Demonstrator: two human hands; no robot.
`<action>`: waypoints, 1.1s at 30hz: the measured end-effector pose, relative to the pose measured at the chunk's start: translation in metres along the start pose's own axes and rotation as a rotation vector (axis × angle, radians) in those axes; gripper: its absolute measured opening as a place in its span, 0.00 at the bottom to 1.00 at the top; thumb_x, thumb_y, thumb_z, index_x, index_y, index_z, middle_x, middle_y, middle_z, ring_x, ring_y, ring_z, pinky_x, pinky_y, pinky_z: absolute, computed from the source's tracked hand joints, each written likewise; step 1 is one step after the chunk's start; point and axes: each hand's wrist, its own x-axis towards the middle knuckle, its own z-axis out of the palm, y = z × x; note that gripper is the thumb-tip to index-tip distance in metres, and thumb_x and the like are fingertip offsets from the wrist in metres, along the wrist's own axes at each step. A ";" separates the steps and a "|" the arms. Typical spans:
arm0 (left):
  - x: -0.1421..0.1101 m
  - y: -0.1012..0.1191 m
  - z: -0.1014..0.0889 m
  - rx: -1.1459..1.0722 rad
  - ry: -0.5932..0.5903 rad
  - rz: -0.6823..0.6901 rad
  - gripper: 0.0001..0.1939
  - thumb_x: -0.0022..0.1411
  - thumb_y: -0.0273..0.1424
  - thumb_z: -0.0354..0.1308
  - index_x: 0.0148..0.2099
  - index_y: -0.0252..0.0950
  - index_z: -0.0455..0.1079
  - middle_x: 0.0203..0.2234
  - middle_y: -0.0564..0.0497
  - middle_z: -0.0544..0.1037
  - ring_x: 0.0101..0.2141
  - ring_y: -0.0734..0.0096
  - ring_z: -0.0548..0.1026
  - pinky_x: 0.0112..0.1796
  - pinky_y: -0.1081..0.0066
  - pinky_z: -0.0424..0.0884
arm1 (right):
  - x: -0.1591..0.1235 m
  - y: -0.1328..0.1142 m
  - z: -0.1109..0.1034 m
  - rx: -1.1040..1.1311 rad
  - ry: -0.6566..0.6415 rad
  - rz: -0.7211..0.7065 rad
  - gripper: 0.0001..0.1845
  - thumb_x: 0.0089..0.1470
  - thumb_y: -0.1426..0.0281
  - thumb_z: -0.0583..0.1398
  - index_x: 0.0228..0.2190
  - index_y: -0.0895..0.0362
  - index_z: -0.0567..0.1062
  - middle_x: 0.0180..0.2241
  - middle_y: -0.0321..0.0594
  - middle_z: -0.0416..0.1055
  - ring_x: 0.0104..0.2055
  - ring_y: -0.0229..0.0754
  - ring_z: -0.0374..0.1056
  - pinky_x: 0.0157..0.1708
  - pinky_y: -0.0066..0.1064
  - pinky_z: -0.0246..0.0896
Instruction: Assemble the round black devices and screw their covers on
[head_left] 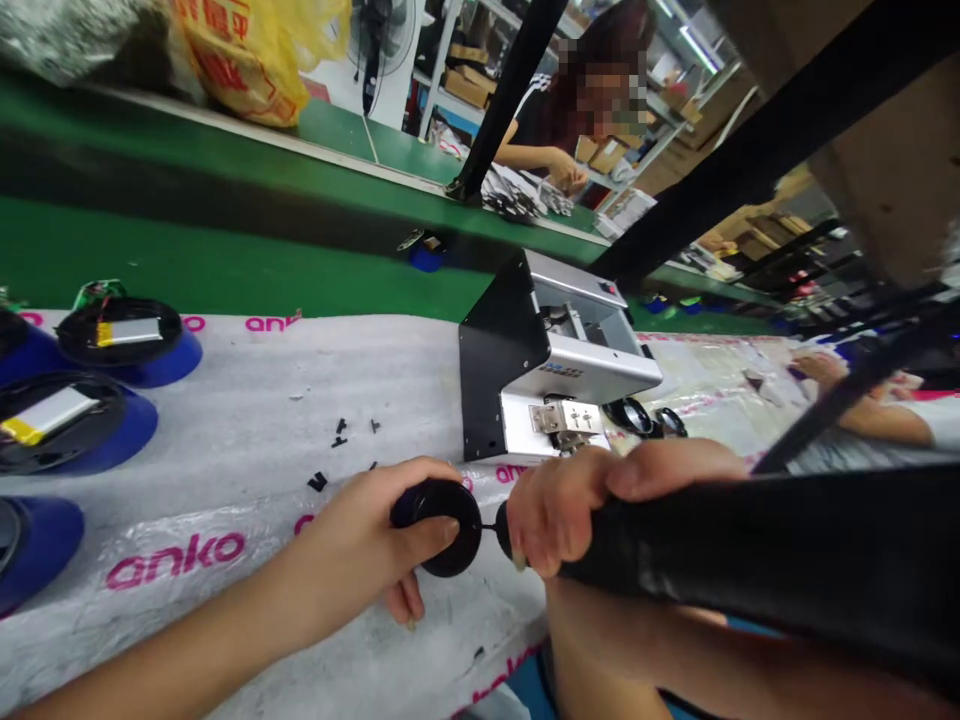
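Observation:
My left hand [375,530] is closed around a round black part [457,545] with a dark bluish side, its thumb pressed on the flat black face. In my right hand [562,500] is a thick black electric screwdriver [720,550], lying almost level and running out past the right edge. Its thin bit reaches the rim of the round part; whether it sits in a screw is too small to tell. Just beyond my hands stands a silver and black screw feeder [555,370]. Small black pieces [340,432] lie on the wrapped surface beyond my left hand.
Blue round housings [135,370] with black tops and pale batteries stand at left. Black rings [637,415] lie beside the feeder. A green conveyor belt [300,260] carries a blue part [426,255]. Dark frame bars [510,100] cross above. A co-worker's hand [566,170] and another person's arm [870,400] appear beyond.

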 end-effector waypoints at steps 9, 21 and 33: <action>0.002 0.000 0.003 -0.032 0.029 -0.040 0.15 0.61 0.37 0.60 0.50 0.41 0.71 0.23 0.56 0.76 0.15 0.76 0.73 0.17 0.79 0.71 | -0.011 0.003 0.004 0.251 0.154 0.021 0.09 0.64 0.58 0.53 0.34 0.46 0.69 0.18 0.31 0.64 0.14 0.40 0.63 0.14 0.31 0.62; -0.005 -0.005 0.003 0.549 0.303 0.367 0.13 0.63 0.40 0.62 0.48 0.46 0.78 0.48 0.50 0.79 0.27 0.70 0.77 0.30 0.72 0.74 | 0.056 -0.003 -0.046 0.212 0.551 -0.110 0.27 0.51 0.38 0.55 0.31 0.49 0.66 0.17 0.31 0.62 0.15 0.39 0.58 0.15 0.31 0.57; 0.006 -0.003 -0.010 0.608 0.192 0.393 0.30 0.45 0.32 0.75 0.53 0.44 0.74 0.48 0.54 0.81 0.48 0.57 0.78 0.50 0.62 0.71 | 0.032 -0.009 -0.014 0.482 0.327 0.037 0.32 0.46 0.36 0.59 0.31 0.54 0.75 0.13 0.31 0.68 0.11 0.38 0.61 0.10 0.29 0.58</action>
